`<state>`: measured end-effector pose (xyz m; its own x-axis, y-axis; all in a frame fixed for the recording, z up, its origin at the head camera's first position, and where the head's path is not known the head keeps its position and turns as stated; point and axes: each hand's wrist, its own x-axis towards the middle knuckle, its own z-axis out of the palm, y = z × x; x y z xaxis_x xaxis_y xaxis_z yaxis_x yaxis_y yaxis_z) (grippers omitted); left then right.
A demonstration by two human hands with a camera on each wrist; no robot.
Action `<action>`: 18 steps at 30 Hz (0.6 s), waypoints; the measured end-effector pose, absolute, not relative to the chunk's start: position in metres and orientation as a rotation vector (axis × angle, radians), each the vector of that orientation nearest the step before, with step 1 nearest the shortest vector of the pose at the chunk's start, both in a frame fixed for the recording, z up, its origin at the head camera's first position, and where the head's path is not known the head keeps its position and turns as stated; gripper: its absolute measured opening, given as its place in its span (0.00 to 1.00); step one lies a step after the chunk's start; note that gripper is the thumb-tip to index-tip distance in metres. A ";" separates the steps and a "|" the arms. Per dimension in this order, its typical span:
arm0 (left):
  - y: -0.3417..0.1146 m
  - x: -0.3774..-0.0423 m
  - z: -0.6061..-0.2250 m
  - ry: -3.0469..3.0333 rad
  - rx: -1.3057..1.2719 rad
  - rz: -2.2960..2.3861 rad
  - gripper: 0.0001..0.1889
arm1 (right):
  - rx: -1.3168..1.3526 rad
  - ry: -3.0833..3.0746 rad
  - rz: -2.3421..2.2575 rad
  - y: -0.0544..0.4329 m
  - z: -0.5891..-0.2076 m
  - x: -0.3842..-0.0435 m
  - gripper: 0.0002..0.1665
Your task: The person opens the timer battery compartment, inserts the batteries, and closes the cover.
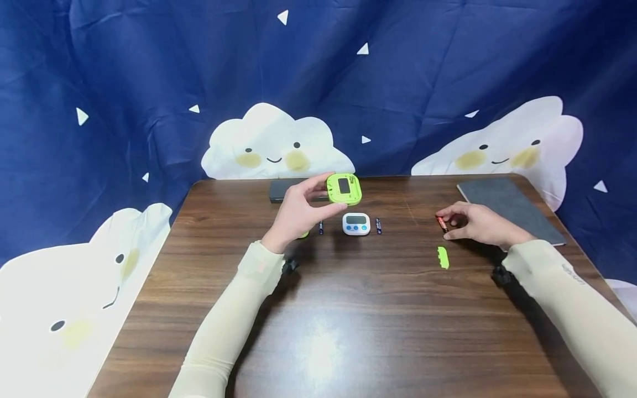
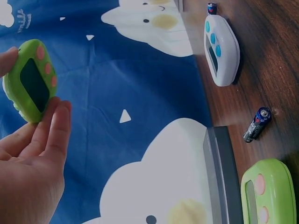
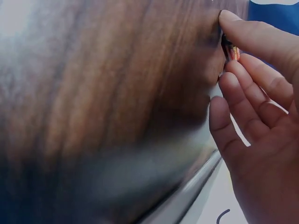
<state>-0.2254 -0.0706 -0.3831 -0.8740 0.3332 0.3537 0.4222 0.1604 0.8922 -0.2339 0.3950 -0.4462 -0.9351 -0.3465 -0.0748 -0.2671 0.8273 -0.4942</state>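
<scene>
My left hand (image 1: 301, 213) holds a green digital timer (image 1: 351, 198) by its edges above the table. Its back, with a dark rectangle, faces the head view; the left wrist view shows its screen and pink buttons. Far to the right, my right hand (image 1: 480, 224) pinches a small red and black battery (image 1: 442, 223) between thumb and fingers, low over the table. A green battery cover (image 1: 443, 257) lies just in front of that hand. Below the held timer sits a white timer (image 1: 356, 224) with blue buttons, a blue battery (image 1: 379, 226) on its right and another blue battery (image 1: 320, 227) on its left.
A second green timer (image 2: 275, 186) stands on the table, mostly hidden behind my left hand in the head view. Behind that hand lies a dark flat box (image 1: 280, 190). A grey notebook-like slab (image 1: 512, 207) rests at the table's right back corner, near a blue curtain (image 1: 398, 83).
</scene>
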 end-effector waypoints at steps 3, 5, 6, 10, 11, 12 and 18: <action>-0.069 -0.226 -0.383 -2.323 -0.778 -1.839 0.38 | -0.493 2.846 -0.720 0.395 -0.444 -0.234 0.35; -0.069 -0.226 -0.382 -2.315 -0.789 -1.840 0.38 | -0.505 2.842 -0.713 0.395 -0.442 -0.235 0.35; -0.070 -0.226 -0.382 -2.309 -0.794 -1.843 0.38 | -0.510 2.842 -0.713 0.395 -0.442 -0.235 0.36; -0.071 -0.225 -0.381 -2.303 -0.791 -1.848 0.37 | -0.539 2.847 -0.709 0.394 -0.440 -0.235 0.35; -0.071 -0.225 -0.380 -2.304 -0.788 -1.848 0.37 | -0.548 2.849 -0.702 0.394 -0.439 -0.235 0.34; -0.071 -0.225 -0.380 -2.307 -0.784 -1.845 0.38 | -0.553 2.851 -0.695 0.394 -0.439 -0.235 0.33; -0.073 -0.225 -0.379 -2.309 -0.765 -1.823 0.38 | -0.567 2.872 -0.640 0.392 -0.438 -0.235 0.28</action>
